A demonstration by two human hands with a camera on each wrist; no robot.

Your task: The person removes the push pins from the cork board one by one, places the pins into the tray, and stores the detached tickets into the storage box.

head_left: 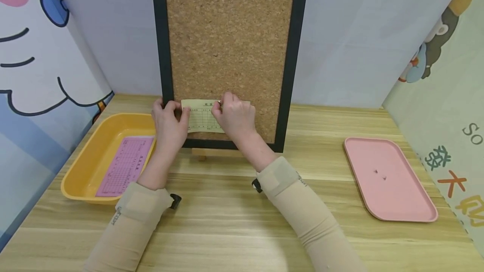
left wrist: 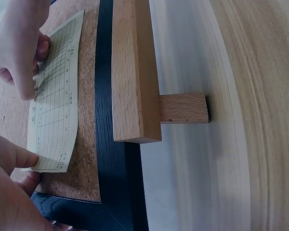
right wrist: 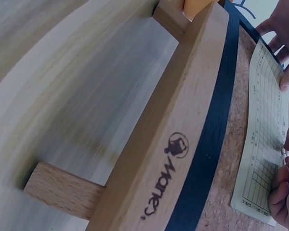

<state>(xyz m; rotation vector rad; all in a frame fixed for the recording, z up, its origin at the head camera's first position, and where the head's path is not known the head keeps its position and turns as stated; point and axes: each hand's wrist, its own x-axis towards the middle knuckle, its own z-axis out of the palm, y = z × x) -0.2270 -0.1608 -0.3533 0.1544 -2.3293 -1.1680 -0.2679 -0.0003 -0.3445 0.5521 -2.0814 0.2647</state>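
Note:
A pale yellow printed form (head_left: 202, 117) lies against the lower part of a black-framed corkboard (head_left: 230, 37). My left hand (head_left: 169, 126) is at the form's left end and the frame's left side. In the left wrist view, its thumb (left wrist: 25, 158) presses the form's corner, with another finger just beside the edge. My right hand (head_left: 239, 117) is over the form's upper right part, fingers curled, pinching a small thumbtack (head_left: 219, 102) at the top edge. The hand mostly hides this tack and covers the form's right side.
The board leans on a wooden easel (left wrist: 135, 72). At left stands a yellow basin (head_left: 85, 171) with a purple printed form (head_left: 126, 165) inside. A pink tray (head_left: 393, 200) at right holds two small thumbtacks (head_left: 384, 178). Printed cloth walls the table (head_left: 211, 230) on both sides.

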